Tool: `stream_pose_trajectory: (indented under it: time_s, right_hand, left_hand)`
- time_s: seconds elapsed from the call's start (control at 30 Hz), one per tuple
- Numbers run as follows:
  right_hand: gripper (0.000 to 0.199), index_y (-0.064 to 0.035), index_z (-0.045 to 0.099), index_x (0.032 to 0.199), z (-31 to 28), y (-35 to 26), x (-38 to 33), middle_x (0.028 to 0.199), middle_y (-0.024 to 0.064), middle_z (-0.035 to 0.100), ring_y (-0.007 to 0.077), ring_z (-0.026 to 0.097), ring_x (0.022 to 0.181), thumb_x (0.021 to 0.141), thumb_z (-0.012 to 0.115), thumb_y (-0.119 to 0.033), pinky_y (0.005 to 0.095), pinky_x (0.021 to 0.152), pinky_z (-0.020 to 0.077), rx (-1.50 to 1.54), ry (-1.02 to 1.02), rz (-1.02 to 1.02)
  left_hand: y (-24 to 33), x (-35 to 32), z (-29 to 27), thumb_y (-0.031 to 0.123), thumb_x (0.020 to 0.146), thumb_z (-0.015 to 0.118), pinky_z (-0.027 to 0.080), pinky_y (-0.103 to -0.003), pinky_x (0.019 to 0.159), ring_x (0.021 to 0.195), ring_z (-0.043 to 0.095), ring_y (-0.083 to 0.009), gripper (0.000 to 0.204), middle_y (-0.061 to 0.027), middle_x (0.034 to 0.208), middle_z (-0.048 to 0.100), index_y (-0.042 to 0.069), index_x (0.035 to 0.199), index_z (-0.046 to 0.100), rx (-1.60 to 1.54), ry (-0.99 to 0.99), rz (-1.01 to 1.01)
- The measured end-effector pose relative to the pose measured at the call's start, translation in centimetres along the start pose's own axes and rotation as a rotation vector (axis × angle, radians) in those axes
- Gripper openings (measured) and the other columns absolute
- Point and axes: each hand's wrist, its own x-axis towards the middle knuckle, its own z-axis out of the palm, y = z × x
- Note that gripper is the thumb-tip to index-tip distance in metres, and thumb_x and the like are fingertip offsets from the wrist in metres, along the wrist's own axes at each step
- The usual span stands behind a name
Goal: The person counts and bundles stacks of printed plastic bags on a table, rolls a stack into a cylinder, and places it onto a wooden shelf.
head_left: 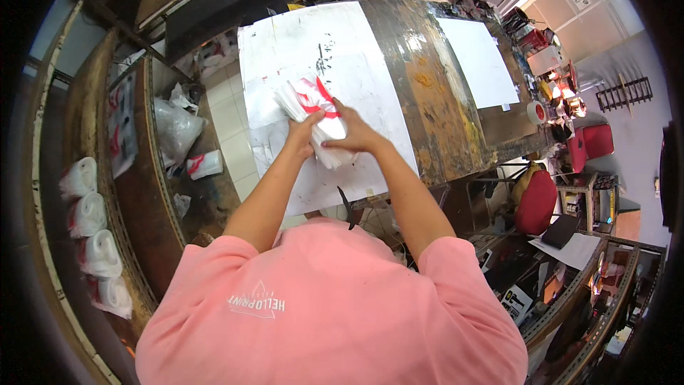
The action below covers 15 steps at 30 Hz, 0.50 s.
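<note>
Cluttered workshop, seen from above the worker's head. Long worktable point(427, 78) runs away from the person, its near left part covered by a white sheet point(299, 50) marked with red and black smears; the middle strip is bare, stained metal or wood, and a second clean white sheet point(479, 60) lies further right.

Both hands are over the near part of the smeared sheet. Left hand point(303, 134) closed around the lower left of a stack of white plastic bags with red print point(313, 110); right hand point(350, 135) laid over the stack's right side, fingers pressing down on it, thumb toward the left hand. The stack is held just above or on the sheet; cannot tell which. Its upper end fans out slightly toward the far left, so the edges are not yet squared.

On a side shelf point(142, 192) to the left: four rolled bundles point(92, 242) of similar white material with red print, lined up one behind another, plus a smaller bundle point(203, 164) and a clear plastic bag point(174, 128) nearer the table.

Judgement on progress: the rolled bundles look like finished units, several already set aside. The stack in hand appears gathered but loose, neither rolled nor tied. No further loose bags show on the table, so what remains beyond this stack cannot be told.

Right side of room: red chair point(536, 199), roll of tape point(538, 112), assorted clutter.
</note>
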Motion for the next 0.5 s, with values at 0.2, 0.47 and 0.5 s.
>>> stream_pose_trajectory:
  time_s: [0.2, 0.47, 0.5]
  right_hand:
    - [0.132, -0.0153, 0.007, 0.167, 1.6, -5.1, -0.6, 0.151, 0.0454, 0.031, 0.0606, 0.037, 0.139, 0.067, 0.089, -0.045, 0.0563, 0.118, 0.0352, -0.161, -0.079, 0.16]
    - [0.14, -0.0073, -0.001, 0.165, 2.7, -4.7, -2.1, 0.153, 0.0512, 0.02, 0.0659, 0.024, 0.144, 0.069, 0.086, -0.061, 0.0602, 0.119, 0.0305, -0.221, -0.102, 0.191]
    - [0.142, -0.006, -0.001, 0.165, 2.5, -4.8, -2.4, 0.153, 0.0511, 0.019, 0.0657, 0.023, 0.144, 0.069, 0.085, -0.065, 0.0601, 0.119, 0.0303, -0.225, -0.104, 0.181]
  left_hand:
    - [-0.7, -0.9, -1.6, 0.033, 0.08, 0.091, 0.053, -0.047, 0.103, 0.127, 0.056, -0.0299, 0.101, -0.0137, 0.142, 0.054, 0.005, 0.154, 0.029, -0.125, 0.076, 0.105]
    - [0.1, -1.3, 0.0, 0.02, 0.083, 0.086, 0.059, -0.041, 0.085, 0.103, 0.068, -0.0235, 0.063, -0.0108, 0.118, 0.069, 0.002, 0.134, 0.055, 0.112, 0.07, 0.125]
    - [0.4, -1.1, -0.5, 0.021, 0.084, 0.086, 0.06, -0.041, 0.084, 0.102, 0.069, -0.0237, 0.062, -0.0109, 0.117, 0.069, 0.002, 0.134, 0.055, 0.137, 0.06, 0.087]
